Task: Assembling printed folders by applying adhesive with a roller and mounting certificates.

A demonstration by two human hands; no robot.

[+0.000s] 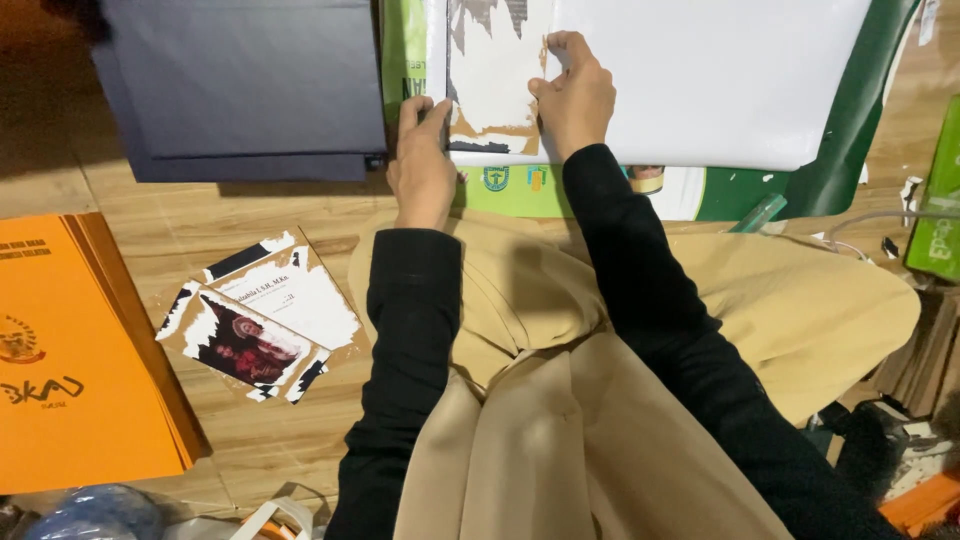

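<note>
The big sheet (pixel 700 80) was plain white, its torn patch (pixel 490 85) showing brown and grey. Under it lay a green banner (pixel 850 150). The folders (pixel 70 350) were bright orange, the board (pixel 240 85) dark navy. The sleeves (pixel 640 270) were black, the clothing (pixel 560 400) tan, the floor (pixel 200 225) pale wood-grained.

Torn matt paper sheet (pixel 500 90), wood-grain floor (pixel 200 230), glossy orange card folders (pixel 80 350)

Long black sleeves (pixel 400 330) (snug to the wrists) over tan trousers (pixel 760 300) and draped tan cloth.
</note>
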